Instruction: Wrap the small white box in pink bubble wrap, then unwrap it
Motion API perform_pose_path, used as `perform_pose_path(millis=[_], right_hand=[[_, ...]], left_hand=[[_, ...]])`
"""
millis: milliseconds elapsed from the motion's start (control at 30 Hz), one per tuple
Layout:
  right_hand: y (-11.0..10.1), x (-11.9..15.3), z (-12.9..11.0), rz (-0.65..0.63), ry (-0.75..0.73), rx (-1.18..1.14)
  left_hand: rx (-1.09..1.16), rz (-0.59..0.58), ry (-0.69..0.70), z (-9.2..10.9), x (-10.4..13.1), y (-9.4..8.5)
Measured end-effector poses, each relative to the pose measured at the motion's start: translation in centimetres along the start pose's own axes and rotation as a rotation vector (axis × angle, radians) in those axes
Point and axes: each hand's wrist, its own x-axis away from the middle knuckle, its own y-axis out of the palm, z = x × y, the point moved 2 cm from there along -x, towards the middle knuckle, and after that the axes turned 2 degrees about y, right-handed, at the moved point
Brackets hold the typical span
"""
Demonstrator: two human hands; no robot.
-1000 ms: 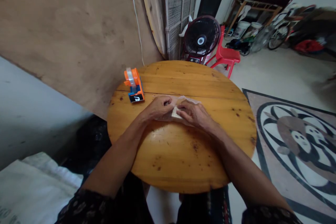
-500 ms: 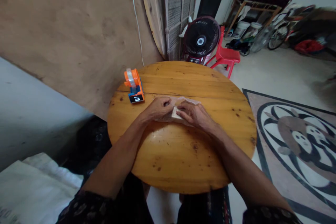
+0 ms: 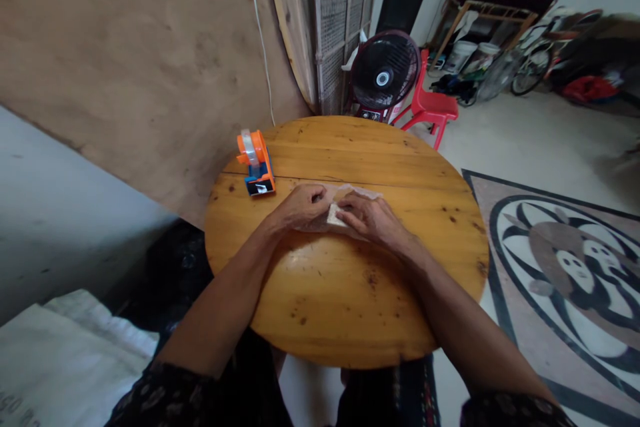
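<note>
Translucent sheet (image 3: 331,193), thin and wavy-edged

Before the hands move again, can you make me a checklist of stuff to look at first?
1. Left hand at the clear plastic: ok, it is over the left part.
2. Right hand at the small white piece: ok, its thumb and fingers are right there.
3. Whole white piece easy to see: not ok, the right hand hides some of it.
4. Grip firm: cannot tell, the fingers cover it.
5. Tape dispenser out of the way: ok, it stands apart from both hands.
6. Plastic on the table: ok, it lies on the wooden top.
</note>
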Motion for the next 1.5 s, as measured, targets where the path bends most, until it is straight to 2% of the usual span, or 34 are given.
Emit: perform_pose_path(millis=[233, 467, 667, 867, 1067, 1300, 1500], right_hand=[[0.09, -0.03, 0.13, 0.025, -0.051, 0.008], [0.02, 0.06, 0.02, 0.006, -0.015, -0.01], [-0.1, -0.05, -0.05, 0.019, -0.075, -0.013], [0.02, -0.03, 0.01, 0.002, -0.006, -0.005], [-0.02, -0.02, 0.06, 0.01, -0.053, -0.003], [0.13, 0.01, 0.18, 0.007, -0.021, -0.004], [0.09, 0.02, 0.17, 0.011, -0.048, 0.001]], left_hand=[[-0.001, -0.008, -0.015, 0.12, 0.07, -0.05], [0.003, -0.009, -0.046, 0.32, 0.14, -0.09], [0.049, -0.053, -0.052, -0.01, 0.17, -0.19], [0.06, -0.037, -0.029, -0.03, 0.15, -0.22], [0.064, -0.042, -0.062, 0.47, 0.29, -0.29], [0.009, -0.035, -0.047, 0.78, 0.18, -0.5], [0.07, -0.067, -0.071, 0.86, 0.41, -0.66]])
